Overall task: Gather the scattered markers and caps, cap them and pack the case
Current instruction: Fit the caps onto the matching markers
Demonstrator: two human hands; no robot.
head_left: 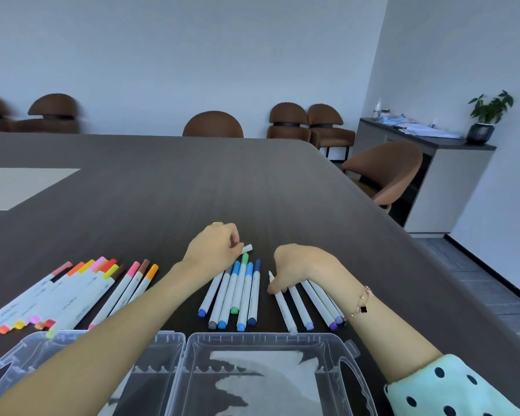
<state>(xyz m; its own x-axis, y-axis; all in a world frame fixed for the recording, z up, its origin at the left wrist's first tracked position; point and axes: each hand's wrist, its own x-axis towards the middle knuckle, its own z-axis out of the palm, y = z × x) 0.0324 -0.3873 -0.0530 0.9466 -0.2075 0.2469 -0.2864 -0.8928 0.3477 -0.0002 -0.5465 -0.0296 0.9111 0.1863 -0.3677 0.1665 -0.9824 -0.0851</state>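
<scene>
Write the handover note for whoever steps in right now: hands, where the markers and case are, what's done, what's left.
Left hand: pinches a white cap above the blue and green markers.
Right hand: holds an uncapped white marker, tip bare, beside the purple markers.
Warm-coloured markers lie grouped at left, capped.
Clear case lies open at the near table edge; no markers visible in it.
Done: markers sorted into groups.
Left: cap the white marker, check the purple group, pack the case.
</scene>
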